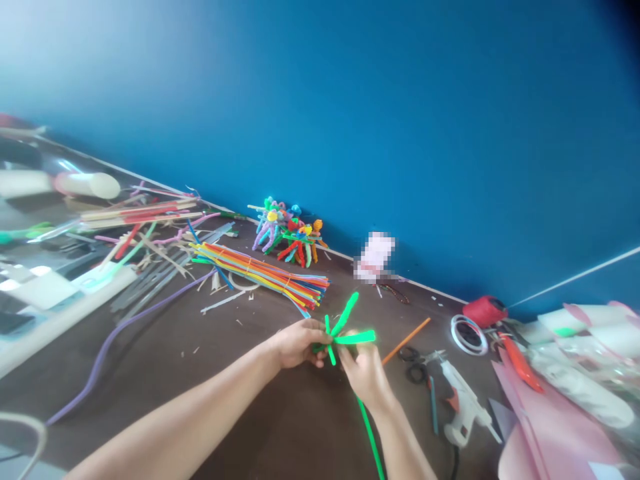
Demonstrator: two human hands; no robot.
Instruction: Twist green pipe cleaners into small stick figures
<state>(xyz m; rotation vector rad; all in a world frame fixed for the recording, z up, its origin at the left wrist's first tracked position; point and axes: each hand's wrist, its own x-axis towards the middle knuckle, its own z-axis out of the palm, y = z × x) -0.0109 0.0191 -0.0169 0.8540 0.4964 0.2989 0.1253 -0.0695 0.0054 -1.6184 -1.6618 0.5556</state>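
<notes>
Both my hands meet over the brown table around a bright green pipe cleaner figure [356, 338], bent into several short arms that fan out from one centre. My left hand [303, 341] pinches it near that centre, thumb and fingers closed. From the right, my right hand [364, 373] grips it too, its fingers curled behind one arm of the figure. A long green pipe cleaner [370, 437] hangs below my right hand toward the near edge; whether it joins the figure is hidden. An orange pipe cleaner [407, 340] lies just right of my right hand.
Behind my hands lies a bundle of coloured pipe cleaners [260, 270], with finished pipe cleaner figures [290, 230] by the blue wall. At right are scissors [417, 363], a white glue gun [463, 403], red thread [484, 311] and pink sheets [550, 420]. Loose strips clutter the left.
</notes>
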